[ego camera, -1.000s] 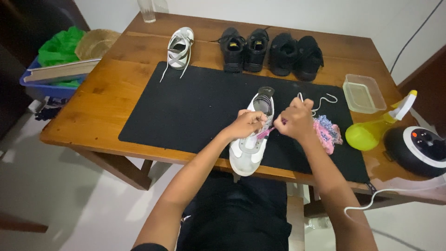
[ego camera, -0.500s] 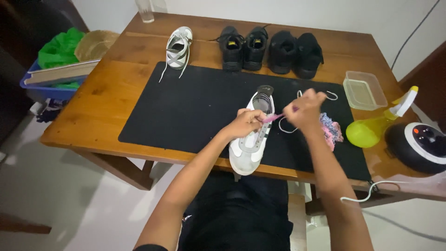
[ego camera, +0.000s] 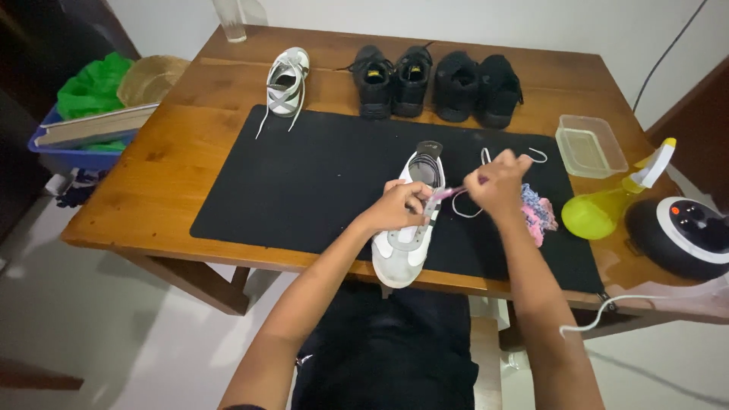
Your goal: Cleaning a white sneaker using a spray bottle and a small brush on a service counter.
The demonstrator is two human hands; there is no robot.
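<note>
Head view, looking down: I see the white sneaker (ego camera: 408, 228) lying on the black mat (ego camera: 304, 182), toe toward the person at the near table edge and heel toward the far side, its tongue pulled up and open. The left hand (ego camera: 396, 205) rests on the upper of the sneaker, fingers curled together and pinching at the eyelet area; I cannot tell exactly what sits between the fingertips. The right hand (ego camera: 497, 184) is raised just to the right of the shoe, fingers closed tight around a thin pink tool (ego camera: 449, 192) that runs from that fist across to the lacing. A white shoelace (ego camera: 486, 161) loops loosely on the mat behind and beneath the right hand — one end trailing toward the far right. Just beside the right wrist lies a pink and blue knitted cloth (ego camera: 538, 213). On the wooden table (ego camera: 167, 175) beyond the mat stand a second white sneaker (ego camera: 286, 80) with its laces hanging onto the mat, and two pairs of black shoes (ego camera: 437, 83) in a row. To the right I see a clear plastic tub (ego camera: 590, 150), a yellow-green spray bottle (ego camera: 607, 205) lying on its side, and a round black and white appliance (ego camera: 683, 235) at the table's edge.
</note>
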